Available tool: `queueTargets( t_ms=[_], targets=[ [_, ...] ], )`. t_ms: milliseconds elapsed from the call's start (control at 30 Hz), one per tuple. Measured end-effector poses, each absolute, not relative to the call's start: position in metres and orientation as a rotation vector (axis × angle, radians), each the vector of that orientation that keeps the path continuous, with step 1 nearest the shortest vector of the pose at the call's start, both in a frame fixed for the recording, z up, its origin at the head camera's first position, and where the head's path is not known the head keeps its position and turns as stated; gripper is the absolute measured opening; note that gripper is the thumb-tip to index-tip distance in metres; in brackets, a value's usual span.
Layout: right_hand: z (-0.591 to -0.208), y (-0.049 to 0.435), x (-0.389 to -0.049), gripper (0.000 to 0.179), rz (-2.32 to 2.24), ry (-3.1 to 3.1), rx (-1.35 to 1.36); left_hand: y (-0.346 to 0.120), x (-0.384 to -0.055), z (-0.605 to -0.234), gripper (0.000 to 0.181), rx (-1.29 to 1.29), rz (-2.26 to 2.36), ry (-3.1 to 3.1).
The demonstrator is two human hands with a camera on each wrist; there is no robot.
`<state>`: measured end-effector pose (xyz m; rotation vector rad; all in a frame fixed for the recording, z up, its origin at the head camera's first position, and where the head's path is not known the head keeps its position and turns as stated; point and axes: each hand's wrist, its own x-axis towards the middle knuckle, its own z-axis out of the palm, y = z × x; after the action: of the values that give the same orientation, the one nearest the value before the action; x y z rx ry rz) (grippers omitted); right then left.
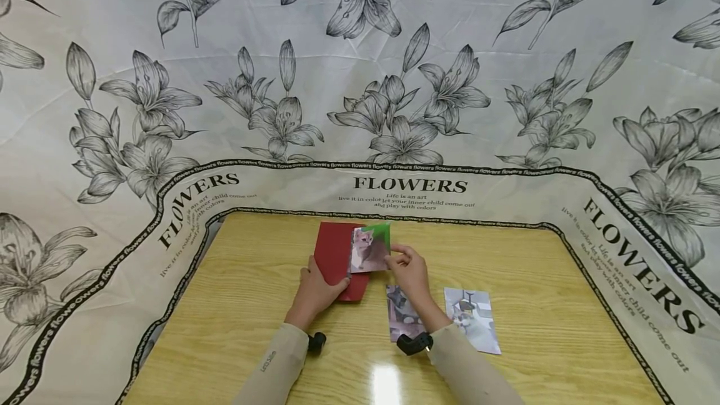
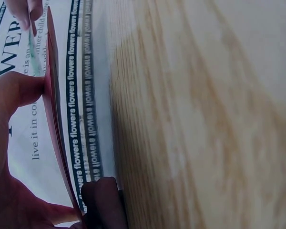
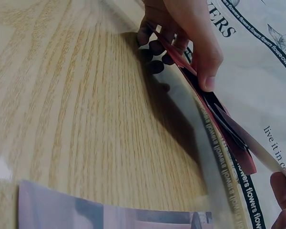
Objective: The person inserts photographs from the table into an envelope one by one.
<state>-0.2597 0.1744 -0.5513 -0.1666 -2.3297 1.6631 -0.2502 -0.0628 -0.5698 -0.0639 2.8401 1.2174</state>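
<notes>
My left hand [image 1: 317, 291] grips a red booklet [image 1: 333, 249], with the thumb on its near face and the fingers behind. Dark inner layers show between its red covers [image 3: 243, 164] in the right wrist view. A photo card [image 1: 368, 254] of a light-coloured cat against a green patch overlaps the booklet's right part. My right hand [image 1: 409, 269] pinches this card by its right edge. From the right wrist, the card [image 3: 257, 143] appears edge-on, its far end at the booklet's dark layers. The booklet is raised off the table, its shadow below.
A photo card of a grey cat [image 1: 400, 308] lies on the table, partly under my right forearm. Another card, showing a white cat [image 1: 475, 327], lies to its right. The wooden table [image 1: 225, 342] is bordered by a flower-printed cloth [image 1: 298, 189] at the back and sides.
</notes>
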Motion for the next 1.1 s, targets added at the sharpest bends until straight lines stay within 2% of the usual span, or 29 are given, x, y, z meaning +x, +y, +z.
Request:
queueTargets(
  t_ms=[1100],
  targets=[
    [-0.554,0.156,-0.253,0.031,1.732,-2.37,-0.148,-0.062,-0.248,-0.567,0.12,-0.06,1.223,2.849]
  ],
)
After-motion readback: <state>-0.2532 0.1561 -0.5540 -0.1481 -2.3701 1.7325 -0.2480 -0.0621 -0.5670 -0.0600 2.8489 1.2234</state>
